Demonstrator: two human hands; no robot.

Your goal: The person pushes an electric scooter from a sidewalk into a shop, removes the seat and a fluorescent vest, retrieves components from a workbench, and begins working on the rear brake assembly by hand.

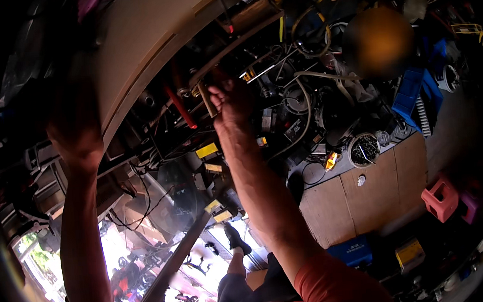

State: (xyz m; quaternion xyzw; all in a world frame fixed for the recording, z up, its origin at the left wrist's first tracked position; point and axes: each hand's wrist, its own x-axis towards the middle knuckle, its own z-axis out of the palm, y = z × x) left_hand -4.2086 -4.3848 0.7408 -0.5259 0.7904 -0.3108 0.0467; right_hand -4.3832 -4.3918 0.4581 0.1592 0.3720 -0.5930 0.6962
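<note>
My right hand (pixel 230 99) is raised to a dark, cluttered shelf, its fingers curled against a short tan wooden handle (pixel 207 100). What the handle belongs to is lost in shadow. A red bar-like handle (pixel 180 107) hangs just left of it. My left hand (pixel 75 130) reaches up at the far left, beside the pale curved board edge (pixel 134 83). Its wrist is lit, but the fingers are dark and smeared, so what they touch cannot be made out.
Small yellow boxes (pixel 207 150) sit below the shelf. Cables, hoses and a white tub of small dark parts (pixel 364 150) crowd the right. Further over are a blue plastic bin (pixel 409 93), flattened cardboard (pixel 364 192) and a pink stool (pixel 440 199). Bright daylight enters lower left.
</note>
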